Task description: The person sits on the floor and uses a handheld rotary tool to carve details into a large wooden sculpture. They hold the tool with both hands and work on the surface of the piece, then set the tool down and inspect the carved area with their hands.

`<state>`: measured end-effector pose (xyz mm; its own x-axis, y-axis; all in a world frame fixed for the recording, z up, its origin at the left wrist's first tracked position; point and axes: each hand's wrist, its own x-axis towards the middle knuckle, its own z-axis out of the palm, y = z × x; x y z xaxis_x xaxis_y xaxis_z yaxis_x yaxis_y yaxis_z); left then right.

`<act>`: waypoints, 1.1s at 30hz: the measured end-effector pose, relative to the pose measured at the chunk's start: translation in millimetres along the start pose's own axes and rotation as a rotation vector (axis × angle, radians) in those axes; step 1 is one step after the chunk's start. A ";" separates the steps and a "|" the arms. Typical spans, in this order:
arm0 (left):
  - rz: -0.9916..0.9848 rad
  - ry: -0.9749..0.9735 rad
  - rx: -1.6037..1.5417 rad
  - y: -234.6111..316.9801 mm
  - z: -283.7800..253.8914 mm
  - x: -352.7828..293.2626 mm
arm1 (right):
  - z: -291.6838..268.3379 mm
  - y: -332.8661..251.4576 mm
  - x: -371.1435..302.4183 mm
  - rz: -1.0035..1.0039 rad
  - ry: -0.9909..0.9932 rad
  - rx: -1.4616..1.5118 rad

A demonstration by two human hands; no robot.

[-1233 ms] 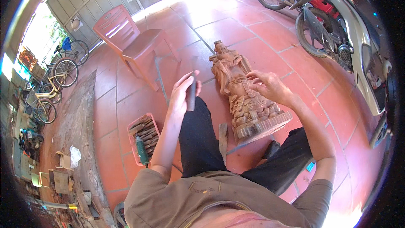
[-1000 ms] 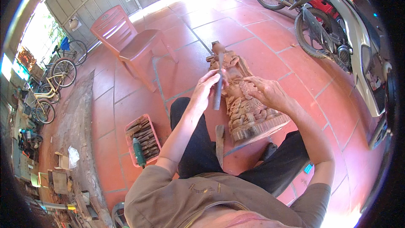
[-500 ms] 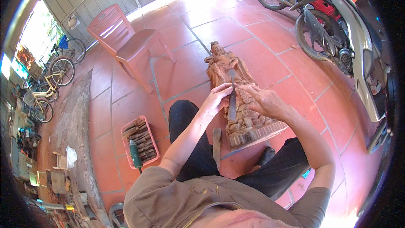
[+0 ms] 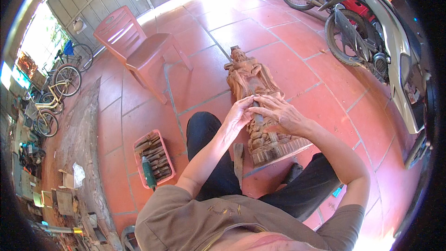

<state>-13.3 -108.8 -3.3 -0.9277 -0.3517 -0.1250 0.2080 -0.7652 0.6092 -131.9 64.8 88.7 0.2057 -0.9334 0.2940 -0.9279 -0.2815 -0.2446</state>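
Note:
A carved wooden statue [image 4: 244,78] of a robed figure lies on its back on the tiles in front of me, its base toward my legs. Over its middle, my left hand [image 4: 238,114] and my right hand [image 4: 280,114] meet at the fingertips. Between them is a narrow dark tool, apparently a carving chisel [image 4: 258,119], lying lengthwise over the figure. My left fingers pinch it from the left side. From the right, my right fingers reach across it, close together and partly covering it. The tool's far end is mostly hidden by the hands.
Left of my knee sits a pink basket [image 4: 170,156] of wood-handled tools, with a green power tool [image 4: 148,173] across it. A wooden bar [image 4: 238,158] lies by the statue's base. Beyond are a plastic chair [image 4: 148,49], a long timber slab [image 4: 86,130] and motorbikes [image 4: 346,42].
Both hands have come nearer each other, the right one shifting left over the tool. The tool has slid slightly toward me, and more of it is covered.

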 end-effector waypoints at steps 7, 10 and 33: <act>-0.029 -0.010 -0.012 -11.9 2.2 -0.4 | 0.1 -0.9 1.7 -0.016 0.089 -0.116; -0.050 -0.077 -0.028 -17.7 0.5 -1.7 | -1.2 -0.6 0.0 -0.024 0.086 -0.120; -0.105 -0.075 0.036 -23.0 29.2 -15.1 | -11.6 -5.8 -9.2 -0.078 0.191 -0.116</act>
<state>-13.0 -70.2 7.4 -0.9648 -0.2279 -0.1313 0.0983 -0.7754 0.6237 -132.0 77.6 98.1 0.2260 -0.8478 0.4797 -0.9432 -0.3136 -0.1099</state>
